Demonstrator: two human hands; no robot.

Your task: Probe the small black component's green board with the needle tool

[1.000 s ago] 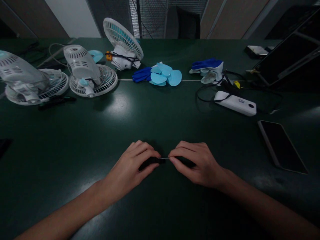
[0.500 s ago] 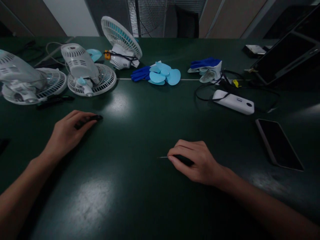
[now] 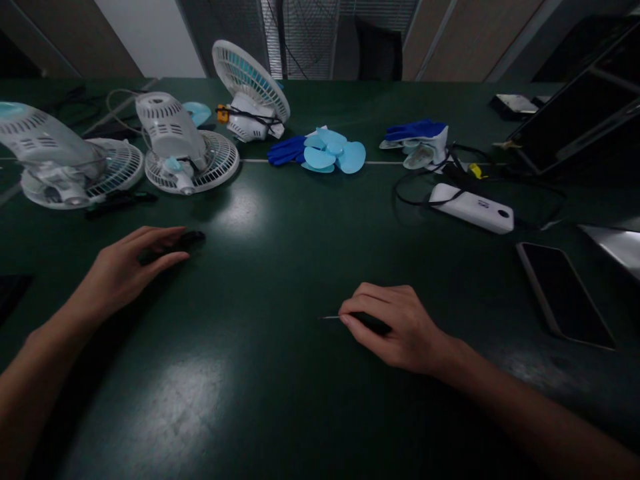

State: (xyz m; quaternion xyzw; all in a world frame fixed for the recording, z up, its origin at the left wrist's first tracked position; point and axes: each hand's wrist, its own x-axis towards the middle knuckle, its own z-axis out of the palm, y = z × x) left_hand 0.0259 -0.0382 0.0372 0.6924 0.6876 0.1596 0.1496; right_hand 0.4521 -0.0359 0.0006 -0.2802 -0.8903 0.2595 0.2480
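Note:
My left hand (image 3: 131, 267) rests over the table at the left, thumb and fingers apart. A small black object (image 3: 194, 237) lies on the tabletop at its fingertips, partly hidden by the fingers; its kind is unclear. Near the middle, my right hand (image 3: 393, 327) is closed in a pinch around a thin tool. Its slim metal shaft (image 3: 330, 317) sticks out leftward past the thumb and forefinger. Whatever handle it has is dark and mostly covered by the hand.
Across the back of the dark green table (image 3: 270, 267) stand white fans (image 3: 177, 143), a light-blue fan blade (image 3: 334, 152) and blue-and-white gloves (image 3: 420, 140). To the right are a white device with cable (image 3: 471, 208), a phone (image 3: 563, 293) and a dark screen-like panel (image 3: 585, 110).
My left hand moved from beside the right hand to the upper left, carrying the black object, then its fingers opened around it. My right hand stayed in place with the metal-shafted tool.

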